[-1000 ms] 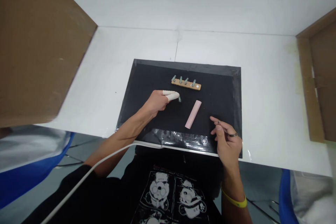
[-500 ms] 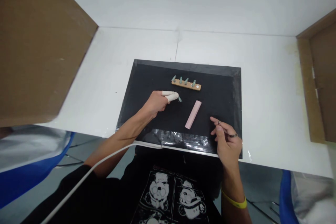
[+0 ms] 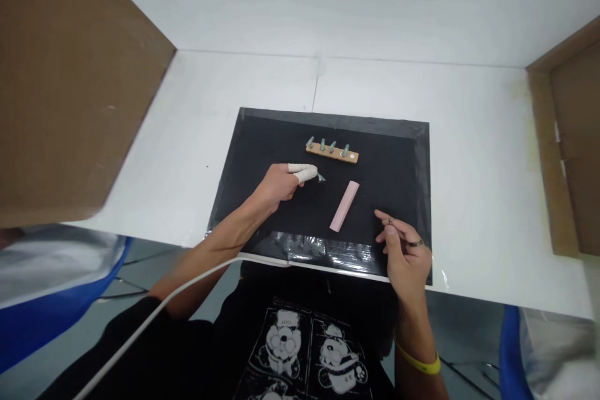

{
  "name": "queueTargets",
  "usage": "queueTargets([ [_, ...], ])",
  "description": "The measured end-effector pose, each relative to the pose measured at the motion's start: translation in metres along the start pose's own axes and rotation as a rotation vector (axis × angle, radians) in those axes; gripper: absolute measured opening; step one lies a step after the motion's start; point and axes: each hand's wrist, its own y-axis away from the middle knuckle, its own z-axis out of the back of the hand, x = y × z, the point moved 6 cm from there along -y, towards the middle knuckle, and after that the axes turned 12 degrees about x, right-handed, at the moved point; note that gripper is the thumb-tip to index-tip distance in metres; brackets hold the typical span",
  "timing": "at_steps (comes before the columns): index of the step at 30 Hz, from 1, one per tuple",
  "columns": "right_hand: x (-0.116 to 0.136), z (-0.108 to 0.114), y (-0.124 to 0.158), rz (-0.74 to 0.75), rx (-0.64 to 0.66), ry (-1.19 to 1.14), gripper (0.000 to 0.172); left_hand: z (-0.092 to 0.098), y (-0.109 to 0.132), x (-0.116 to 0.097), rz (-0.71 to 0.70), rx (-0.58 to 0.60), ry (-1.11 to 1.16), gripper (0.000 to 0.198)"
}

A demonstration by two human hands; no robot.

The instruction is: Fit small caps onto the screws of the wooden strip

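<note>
My left hand (image 3: 285, 181), with white covers on two fingers, pinches a small grey-green piece (image 3: 321, 177) over the black mat. Behind it lies a narrow brown strip (image 3: 347, 156) bearing several grey-green pieces that stick up, with a white dot bare at its right end. A pink bar (image 3: 344, 206) lies slanted on the mat between my hands. At the right, my right hand (image 3: 405, 250) has thumb and forefinger pinched on a tiny dark item (image 3: 390, 221), too small to name.
The black mat (image 3: 394, 181) lies on a white table (image 3: 482, 200). Cardboard panels stand at the left (image 3: 79, 87) and right (image 3: 546, 162). A white cable (image 3: 187, 284) crosses my left forearm. Blue chairs (image 3: 513, 350) flank me.
The small piece at my left fingertips has tilted slightly. Both hands have otherwise stayed nearly where they were.
</note>
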Motion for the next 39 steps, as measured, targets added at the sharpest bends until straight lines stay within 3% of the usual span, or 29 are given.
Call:
queueTargets([
  [16,-0.003,0.0,0.0,-0.012,0.005,-0.018,0.025,0.003,0.001,-0.006,-0.078,-0.015,-0.229,0.027],
  [19,-0.002,0.0,0.0,-0.017,0.01,-0.016,0.025,0.004,0.007,-0.021,-0.238,-0.094,-0.53,0.038],
  [22,-0.002,0.0,0.0,-0.014,0.009,-0.007,0.025,-0.008,0.016,-0.034,-0.41,-0.188,-0.945,0.048],
  [26,-0.005,0.0,0.0,-0.015,0.013,-0.008,0.024,-0.025,0.02,-0.035,-0.47,-0.293,-1.172,0.033],
  [32,-0.006,0.0,0.0,0.003,0.005,-0.021,0.025,-0.038,0.023,-0.037,-0.5,-0.411,-1.196,0.02],
  [39,-0.005,0.0,0.0,-0.024,0.02,-0.021,0.027,-0.045,0.028,-0.038,-0.47,-0.417,-1.166,0.019],
])
